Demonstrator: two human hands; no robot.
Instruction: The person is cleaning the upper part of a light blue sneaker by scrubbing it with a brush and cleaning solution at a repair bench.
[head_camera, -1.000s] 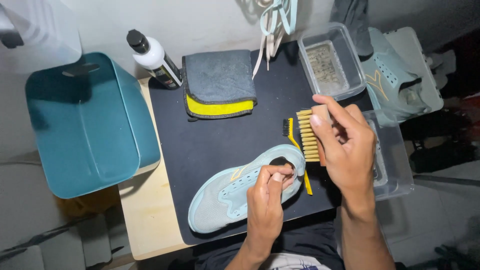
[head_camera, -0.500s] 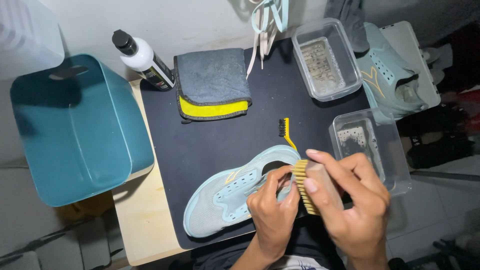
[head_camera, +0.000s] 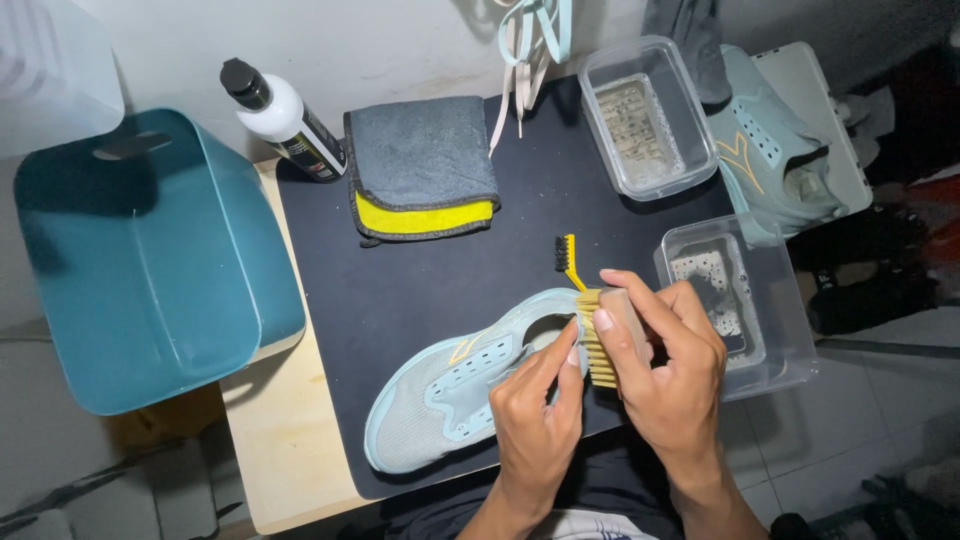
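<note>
A pale teal sneaker (head_camera: 450, 395) lies on its side on a black mat (head_camera: 430, 280), toe toward the lower left. My left hand (head_camera: 535, 420) grips it at the heel opening, fingers on the collar. My right hand (head_camera: 665, 375) holds a wooden brush (head_camera: 600, 335) with tan bristles, pressed against the heel of the sneaker. A small yellow-handled brush (head_camera: 566, 258) with black bristles lies on the mat just above the heel.
A folded grey and yellow cloth (head_camera: 420, 170) and a white bottle with black cap (head_camera: 280, 120) lie at the back. A teal tub (head_camera: 140, 260) stands left. Two clear plastic containers (head_camera: 645, 120) (head_camera: 735, 300) sit right, beside a second teal sneaker (head_camera: 785, 160). White laces (head_camera: 530, 50) hang at the top.
My right hand brought the wooden brush down from above the mat to the sneaker's heel. My left hand kept its hold on the sneaker.
</note>
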